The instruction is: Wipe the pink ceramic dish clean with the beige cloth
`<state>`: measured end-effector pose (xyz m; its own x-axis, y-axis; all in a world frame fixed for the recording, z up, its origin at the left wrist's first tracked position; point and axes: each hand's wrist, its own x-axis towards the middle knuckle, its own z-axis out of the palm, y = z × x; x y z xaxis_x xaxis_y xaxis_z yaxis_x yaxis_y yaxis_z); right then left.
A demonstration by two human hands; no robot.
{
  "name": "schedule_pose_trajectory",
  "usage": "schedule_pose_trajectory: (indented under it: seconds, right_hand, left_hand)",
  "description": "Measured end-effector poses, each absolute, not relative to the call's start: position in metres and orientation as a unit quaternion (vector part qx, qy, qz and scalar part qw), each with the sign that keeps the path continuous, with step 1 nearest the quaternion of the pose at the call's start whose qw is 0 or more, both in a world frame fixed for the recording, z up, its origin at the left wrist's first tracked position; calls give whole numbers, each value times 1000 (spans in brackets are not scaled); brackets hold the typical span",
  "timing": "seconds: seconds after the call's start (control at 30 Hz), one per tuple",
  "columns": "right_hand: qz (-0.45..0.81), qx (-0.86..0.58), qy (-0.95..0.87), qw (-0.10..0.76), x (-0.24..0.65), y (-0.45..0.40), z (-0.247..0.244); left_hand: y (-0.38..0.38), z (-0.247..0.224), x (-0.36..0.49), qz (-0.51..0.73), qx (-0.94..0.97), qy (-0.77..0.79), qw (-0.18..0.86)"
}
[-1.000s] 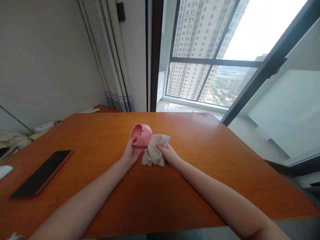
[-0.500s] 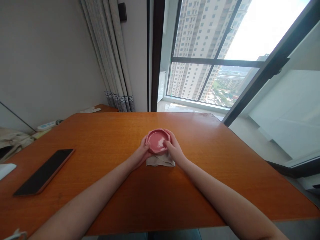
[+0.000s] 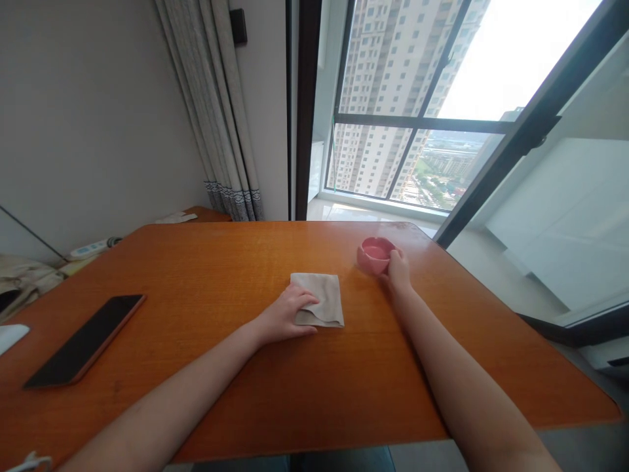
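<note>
A pink bowl (image 3: pixel 375 254) with a wavy rim is at the right of the table, upright, with my right hand (image 3: pixel 397 270) gripping its right side. Whether the bowl touches the tabletop is hard to tell. Near the middle lies a folded beige cloth (image 3: pixel 327 298), flat on the wood. My left hand (image 3: pixel 289 311) is over the cloth's left edge, its fingers apart and partly covering it, with nothing gripped between them.
The brown wooden table (image 3: pixel 236 393) spans the view. A dark tablet-like device (image 3: pixel 88 341) lies at the left, beside a white object (image 3: pixel 12 335) at the edge. A power strip (image 3: pixel 91 248) and fabric (image 3: pixel 29 278) sit beyond the left edge.
The pink bowl has moved from above the cloth to the right, in my right hand. My left hand has let go of it and opened over the cloth, which now shows almost whole.
</note>
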<state>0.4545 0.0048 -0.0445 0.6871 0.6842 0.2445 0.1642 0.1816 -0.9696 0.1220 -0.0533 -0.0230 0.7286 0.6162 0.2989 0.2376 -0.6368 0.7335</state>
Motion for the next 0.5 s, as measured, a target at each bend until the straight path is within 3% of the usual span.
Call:
schedule_pose_trajectory:
  seconds: [0.2, 0.5]
  right_hand:
    - [156, -649, -326, 670, 468, 3, -50]
    - [111, -705, -304, 631, 480, 1, -50]
  left_hand:
    - [-53, -26, 122, 265, 886, 262, 278]
    - [-57, -21, 125, 263, 869, 268, 323]
